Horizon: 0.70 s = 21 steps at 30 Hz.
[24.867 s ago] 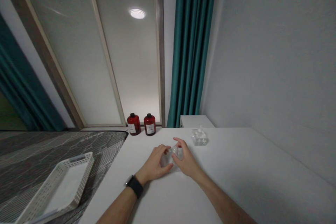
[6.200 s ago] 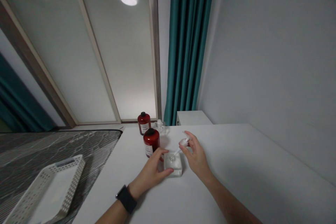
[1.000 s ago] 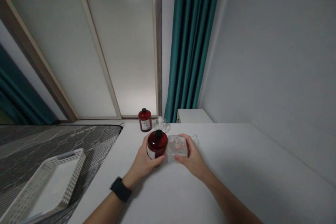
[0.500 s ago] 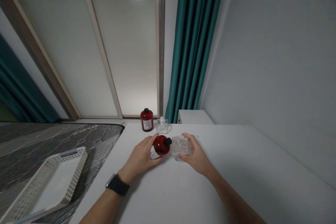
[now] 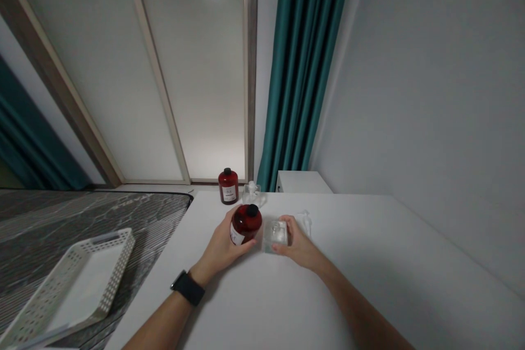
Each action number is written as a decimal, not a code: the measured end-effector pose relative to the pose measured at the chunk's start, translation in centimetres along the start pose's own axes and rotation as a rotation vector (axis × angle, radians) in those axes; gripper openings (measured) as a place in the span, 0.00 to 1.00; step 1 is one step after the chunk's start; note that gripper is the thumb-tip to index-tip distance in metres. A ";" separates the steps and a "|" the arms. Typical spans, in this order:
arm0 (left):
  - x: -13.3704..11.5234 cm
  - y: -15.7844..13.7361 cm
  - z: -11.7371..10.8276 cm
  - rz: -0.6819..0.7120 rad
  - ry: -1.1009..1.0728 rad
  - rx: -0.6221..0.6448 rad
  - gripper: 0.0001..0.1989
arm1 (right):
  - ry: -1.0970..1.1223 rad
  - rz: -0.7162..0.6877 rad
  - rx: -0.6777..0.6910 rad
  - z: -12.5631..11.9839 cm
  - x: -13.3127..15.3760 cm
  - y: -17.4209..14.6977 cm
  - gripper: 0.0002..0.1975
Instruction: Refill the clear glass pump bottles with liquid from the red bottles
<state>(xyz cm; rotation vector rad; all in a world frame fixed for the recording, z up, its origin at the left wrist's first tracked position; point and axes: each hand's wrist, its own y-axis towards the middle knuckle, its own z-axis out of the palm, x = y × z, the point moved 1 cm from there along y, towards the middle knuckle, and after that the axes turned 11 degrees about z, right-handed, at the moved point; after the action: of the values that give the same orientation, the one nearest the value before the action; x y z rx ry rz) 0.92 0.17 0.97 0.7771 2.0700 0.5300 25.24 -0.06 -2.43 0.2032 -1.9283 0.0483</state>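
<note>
Your left hand [image 5: 221, 249] is clamped around a dark red bottle [image 5: 247, 223] with a black cap, held over the white table [image 5: 262, 306] and leaning slightly to the right. Its label is turned partly away from you, and the print is too small to read. Your right hand [image 5: 299, 246] grips the right side of a clear square bottle [image 5: 275, 235] just beside it; the hands are apart. Glass against white leaves the clear bottle's edges faint, so you cannot tell its fill or whether it touches the red one. Just behind your right knuckles lies a pale, see-through piece [image 5: 305, 219], partly covered and hard to make out. Toward the back edge stand a second red bottle [image 5: 228, 186] and another clear bottle [image 5: 251, 196] with a whitish top, its lower part blurry. The perforated basket [image 5: 82, 284] at your left is cut off by the frame, as are both your forearms.
</note>
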 end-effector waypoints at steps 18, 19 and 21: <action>-3.6 0.2 -0.9 0.522 0.542 0.183 0.36 | -0.263 -0.356 -0.185 1.3 5.6 -3.6 0.09; -3.5 0.2 -1.0 0.512 0.521 0.202 0.36 | -0.277 -0.376 -0.165 1.1 5.6 -3.6 0.09; -3.4 0.2 -1.2 0.499 0.481 0.234 0.37 | -0.301 -0.434 -0.127 0.8 6.0 -3.6 0.09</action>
<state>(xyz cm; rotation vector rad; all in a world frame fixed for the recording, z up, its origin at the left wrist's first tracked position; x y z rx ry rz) 1.49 -2.16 3.67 1.4380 2.4042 0.8176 22.99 -4.40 2.62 0.5647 -2.1356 -0.4127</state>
